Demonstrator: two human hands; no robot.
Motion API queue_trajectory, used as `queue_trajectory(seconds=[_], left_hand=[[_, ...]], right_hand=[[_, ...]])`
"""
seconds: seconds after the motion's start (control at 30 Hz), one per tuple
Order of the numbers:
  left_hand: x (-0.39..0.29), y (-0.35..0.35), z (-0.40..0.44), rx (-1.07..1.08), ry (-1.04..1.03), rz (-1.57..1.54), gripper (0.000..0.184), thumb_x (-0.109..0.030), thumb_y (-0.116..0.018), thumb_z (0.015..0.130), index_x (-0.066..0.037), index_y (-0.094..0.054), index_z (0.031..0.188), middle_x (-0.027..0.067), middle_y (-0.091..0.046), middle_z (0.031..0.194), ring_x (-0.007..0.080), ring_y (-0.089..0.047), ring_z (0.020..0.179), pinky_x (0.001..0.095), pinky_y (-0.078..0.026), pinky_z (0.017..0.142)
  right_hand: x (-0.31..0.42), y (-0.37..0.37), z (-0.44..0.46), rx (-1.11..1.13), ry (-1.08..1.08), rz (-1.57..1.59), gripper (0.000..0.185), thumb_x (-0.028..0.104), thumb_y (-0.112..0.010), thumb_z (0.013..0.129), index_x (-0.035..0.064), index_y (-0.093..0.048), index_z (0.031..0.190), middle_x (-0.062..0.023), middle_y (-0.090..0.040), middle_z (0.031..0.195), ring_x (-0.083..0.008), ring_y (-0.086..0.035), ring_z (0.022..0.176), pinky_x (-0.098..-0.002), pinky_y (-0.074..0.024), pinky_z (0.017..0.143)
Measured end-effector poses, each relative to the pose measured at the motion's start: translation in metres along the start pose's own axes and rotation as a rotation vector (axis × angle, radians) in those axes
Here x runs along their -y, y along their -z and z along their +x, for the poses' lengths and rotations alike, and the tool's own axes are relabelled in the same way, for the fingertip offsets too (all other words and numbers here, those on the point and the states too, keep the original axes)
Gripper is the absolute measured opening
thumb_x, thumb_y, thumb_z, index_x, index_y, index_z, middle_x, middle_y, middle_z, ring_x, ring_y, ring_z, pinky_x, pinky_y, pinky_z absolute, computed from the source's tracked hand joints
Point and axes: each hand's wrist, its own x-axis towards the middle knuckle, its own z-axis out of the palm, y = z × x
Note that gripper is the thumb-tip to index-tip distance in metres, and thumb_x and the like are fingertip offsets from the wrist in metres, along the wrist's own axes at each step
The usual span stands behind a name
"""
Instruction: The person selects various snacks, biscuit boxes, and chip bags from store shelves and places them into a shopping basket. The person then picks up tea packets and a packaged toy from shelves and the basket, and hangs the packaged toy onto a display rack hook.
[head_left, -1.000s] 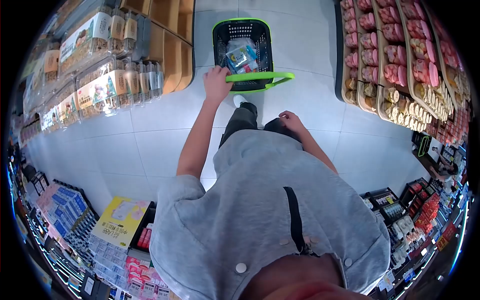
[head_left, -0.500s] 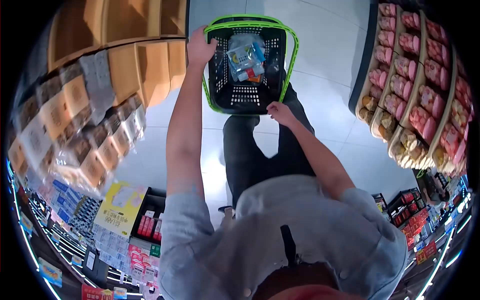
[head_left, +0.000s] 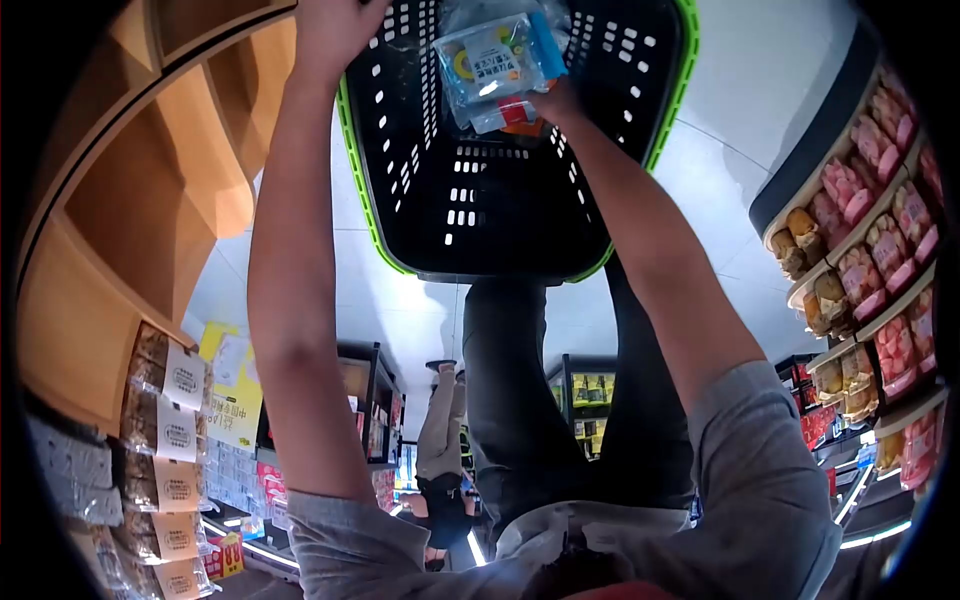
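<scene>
A black shopping basket (head_left: 490,245) with a green rim fills the top middle, tilted so that I look into it. My left hand (head_left: 338,35) is at its left side, closed on the edge, partly cut off by the frame. Inside lie several plastic packets on top of each other, the uppermost a clear and blue packet (head_left: 495,65) with printed writing. A smaller packet with a red patch (head_left: 503,114) and something orange show below it. My right hand (head_left: 560,104) reaches into the basket and touches the packets' right edge; its fingers are mostly hidden.
Wooden shelving (head_left: 130,230) stands at the left, with bagged goods (head_left: 175,435) below. Shelves of pink packages (head_left: 885,245) and brown bagged items (head_left: 828,302) are at the right. A person in light trousers (head_left: 440,430) is behind me. A yellow sign (head_left: 232,375) hangs at the left.
The basket has come closer and appears larger. My right hand has gone from the basket's near rim into it, up to the packets. My left hand stays at the left side.
</scene>
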Motion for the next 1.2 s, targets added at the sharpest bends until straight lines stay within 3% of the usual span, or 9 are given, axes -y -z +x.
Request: queue_trajectory(seconds=[0.1, 0.2, 0.3, 0.43, 0.67, 0.8, 0.9, 1.03, 1.2], left_hand=[[0.014, -0.016, -0.002, -0.105, 0.137, -0.336, 0.052, -0.008, -0.063, 0.080, -0.002, -0.046, 0.128, 0.0233, -0.056, 0.117, 0.0371, -0.054, 0.109, 0.0413, -0.043, 0.095], [0.016, -0.012, -0.004, -0.088, 0.188, -0.190, 0.050, -0.013, -0.065, 0.080, -0.002, -0.047, 0.125, 0.0236, -0.061, 0.108, 0.0378, -0.059, 0.102, 0.0398, -0.046, 0.090], [0.006, -0.005, -0.003, -0.052, 0.273, -0.268, 0.048, -0.013, -0.065, 0.080, -0.002, -0.049, 0.123, 0.0244, -0.061, 0.107, 0.0382, -0.059, 0.101, 0.0407, -0.047, 0.088], [0.006, -0.003, 0.000, -0.100, 0.274, -0.200, 0.047, -0.013, -0.065, 0.078, -0.001, -0.052, 0.121, 0.0247, -0.061, 0.108, 0.0384, -0.059, 0.103, 0.0403, -0.046, 0.090], [-0.001, 0.003, 0.003, -0.091, 0.308, -0.155, 0.048, -0.015, -0.066, 0.078, -0.002, -0.051, 0.122, 0.0238, -0.059, 0.112, 0.0398, -0.056, 0.106, 0.0417, -0.045, 0.093], [0.008, -0.005, 0.000, -0.110, 0.241, -0.139, 0.049, -0.016, -0.066, 0.078, -0.001, -0.051, 0.121, 0.0242, -0.059, 0.112, 0.0403, -0.056, 0.106, 0.0422, -0.044, 0.094], [0.009, -0.007, -0.002, -0.121, 0.226, -0.114, 0.048, -0.016, -0.066, 0.077, -0.001, -0.051, 0.121, 0.0245, -0.059, 0.111, 0.0404, -0.055, 0.106, 0.0425, -0.044, 0.093], [0.008, -0.007, 0.001, -0.114, 0.265, -0.112, 0.048, -0.018, -0.065, 0.078, -0.003, -0.051, 0.121, 0.0254, -0.061, 0.107, 0.0414, -0.058, 0.101, 0.0432, -0.046, 0.089], [0.010, -0.006, -0.006, -0.080, 0.306, -0.150, 0.046, -0.019, -0.064, 0.079, -0.005, -0.051, 0.120, 0.0261, -0.063, 0.100, 0.0409, -0.061, 0.094, 0.0419, -0.048, 0.084]], right_hand=[[-0.033, -0.041, 0.014, -0.048, -0.015, 0.204, 0.079, 0.028, -0.085, 0.062, -0.0026, -0.048, 0.125, -0.0187, -0.061, 0.119, -0.0285, -0.061, 0.109, -0.0347, -0.0516, 0.090], [-0.029, -0.059, 0.013, 0.193, -0.183, 0.274, 0.071, 0.026, -0.084, 0.066, -0.0035, -0.051, 0.121, -0.0167, -0.065, 0.111, -0.0272, -0.064, 0.101, -0.0322, -0.0523, 0.087], [-0.013, -0.078, -0.025, 0.326, -0.063, 0.549, 0.053, 0.025, -0.078, 0.072, -0.0010, -0.057, 0.112, -0.0166, -0.068, 0.100, -0.0284, -0.066, 0.092, -0.0371, -0.0534, 0.081], [0.058, -0.027, -0.112, 0.315, 0.218, -0.282, 0.040, 0.024, -0.065, 0.079, 0.0070, -0.059, 0.115, -0.0185, -0.066, 0.097, -0.0355, -0.064, 0.092, -0.0436, -0.0526, 0.081], [0.042, 0.005, -0.165, 0.447, 0.268, -0.572, 0.044, 0.030, -0.066, 0.080, 0.0113, -0.060, 0.120, -0.0152, -0.065, 0.105, -0.0308, -0.066, 0.087, -0.0425, -0.0537, 0.077], [0.009, -0.022, -0.160, 0.407, 0.618, -0.520, 0.045, 0.043, -0.066, 0.081, 0.0091, -0.065, 0.111, -0.0139, -0.067, 0.095, -0.0299, -0.065, 0.086, -0.0398, -0.0526, 0.079], [0.013, -0.041, -0.115, 0.781, 0.021, -0.185, 0.049, 0.051, -0.058, 0.085, 0.0053, -0.068, 0.101, -0.0148, -0.067, 0.091, -0.0305, -0.065, 0.087, -0.0404, -0.0520, 0.081], [-0.029, -0.093, -0.029, 0.263, -0.051, 0.082, 0.045, 0.043, -0.050, 0.090, 0.0019, -0.067, 0.094, -0.0199, -0.068, 0.088, -0.0362, -0.066, 0.083, -0.0463, -0.0518, 0.079], [0.013, -0.082, 0.004, 0.245, 0.136, -0.057, 0.043, 0.037, -0.046, 0.092, 0.0005, -0.062, 0.107, -0.0203, -0.067, 0.102, -0.0396, -0.064, 0.091, -0.0482, -0.0496, 0.085]])
